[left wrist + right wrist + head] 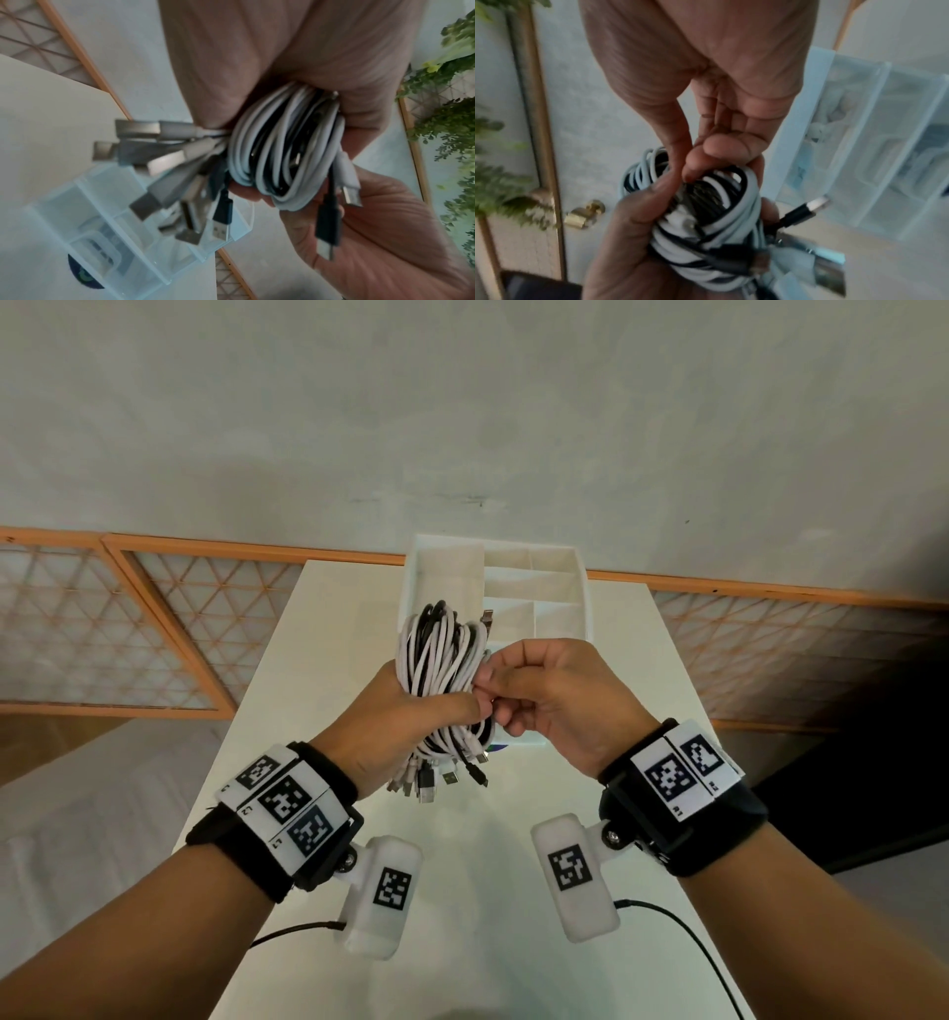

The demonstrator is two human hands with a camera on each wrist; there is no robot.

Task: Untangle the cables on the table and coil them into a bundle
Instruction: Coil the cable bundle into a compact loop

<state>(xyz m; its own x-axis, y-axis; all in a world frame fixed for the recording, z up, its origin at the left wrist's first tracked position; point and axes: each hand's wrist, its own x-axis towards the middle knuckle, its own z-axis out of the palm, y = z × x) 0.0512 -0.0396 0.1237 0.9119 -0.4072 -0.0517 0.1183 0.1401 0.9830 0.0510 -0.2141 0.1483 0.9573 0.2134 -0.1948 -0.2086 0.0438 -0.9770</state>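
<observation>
Both hands meet above the white table [318,629], in front of a white compartment tray [580,588]. Left hand [405,706] is wrapped round the middle of the cable bundle [441,660], white and black cords coiled together and held upright in the air, clear of the tabletop. Loops stand above the fist; a cluster of USB plugs [436,775] hangs below it, metal ends pointing down toward the table. Right hand [554,695] comes in from the side, fingertips [485,672] and thumb pinching at the cords on the bundle's right flank, just beside the left thumb. Wrist views confirm both grips on the coil, though blurred.

Writing: none legible on cables or plugs. Wristbands [287,801] carry black-and-white square marker tags, with small digits beside them too small to read. A dark round sticker [495,748] peeks out at the tray's near edge, its print unreadable.
</observation>
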